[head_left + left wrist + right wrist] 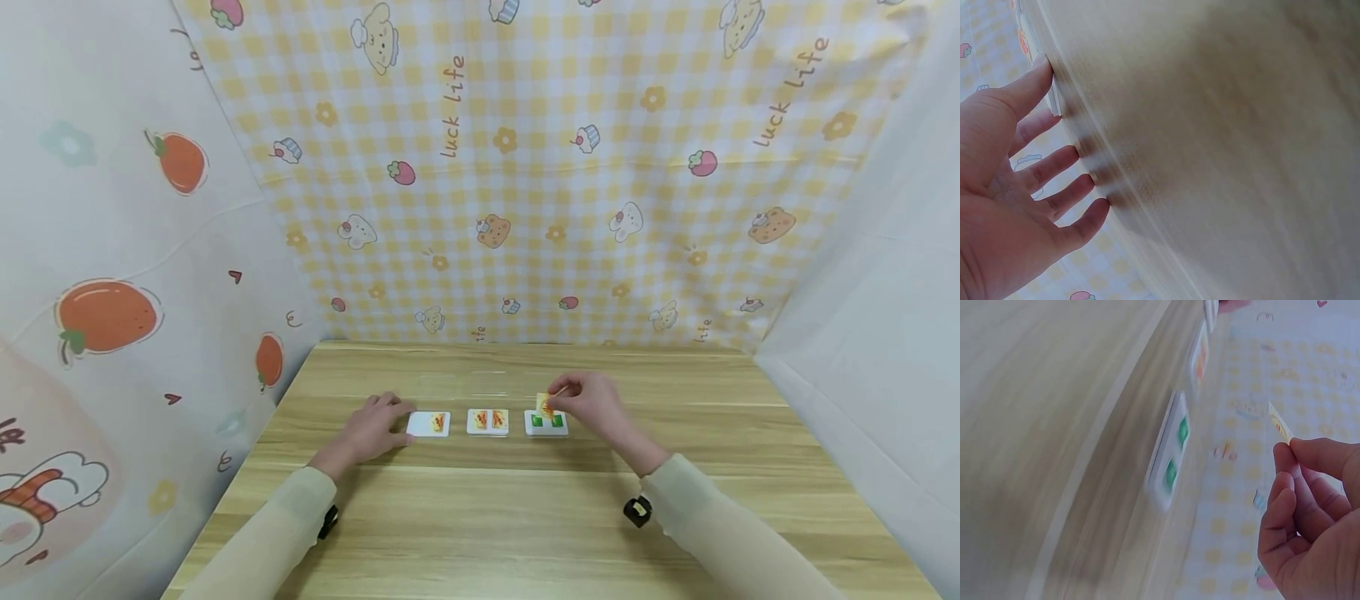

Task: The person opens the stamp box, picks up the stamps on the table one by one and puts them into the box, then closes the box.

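Three white rectangular blocks stand in a row on the table. The left block point(420, 424) is bare on one half and carries a food picture point(438, 423) on the other. Two similar orange-yellow pictures top the middle block point(487, 432). On the right block point(547, 431) are two green pictures point(1171, 475). My left hand point(377, 425) has its thumb and index fingertips at the left block's left end; the other fingertips point(1102, 203) rest on the table. Above the right block, my right hand point(592, 404) pinches a small yellow picture card point(1279, 425) between thumb and index finger.
Thin clear plastic pieces point(489, 382) lie behind the blocks on the wooden table point(480, 533). A yellow-checked cloth point(525, 192) hangs along the back edge, with white cloths at both sides. Each wrist wears a small black device point(638, 511).
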{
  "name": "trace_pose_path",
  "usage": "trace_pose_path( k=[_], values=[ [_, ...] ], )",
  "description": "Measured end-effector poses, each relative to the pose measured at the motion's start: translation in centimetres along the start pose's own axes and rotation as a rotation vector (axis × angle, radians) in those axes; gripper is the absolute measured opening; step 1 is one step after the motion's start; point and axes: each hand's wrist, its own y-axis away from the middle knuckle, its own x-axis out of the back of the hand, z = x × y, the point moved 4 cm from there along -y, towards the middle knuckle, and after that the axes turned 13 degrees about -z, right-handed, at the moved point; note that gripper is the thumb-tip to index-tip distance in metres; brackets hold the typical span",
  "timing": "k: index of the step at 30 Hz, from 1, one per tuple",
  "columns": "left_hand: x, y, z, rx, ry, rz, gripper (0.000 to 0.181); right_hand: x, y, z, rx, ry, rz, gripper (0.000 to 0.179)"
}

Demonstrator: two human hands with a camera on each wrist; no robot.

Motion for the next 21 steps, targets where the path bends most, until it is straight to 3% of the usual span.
trace_pose_path(
  k=[13, 21],
  values=[
    [0.0, 0.0, 0.1, 0.013, 0.003, -0.007, 0.057, -5.6, -3.9, -4.4, 0.087, -0.073, -0.056, 0.007],
    [0.1, 0.0, -0.1, 0.003, 0.007, -0.007, 0.058, -8.1, -6.1, -6.7, 0.065, -0.089, -0.082, 0.007]
  ],
)
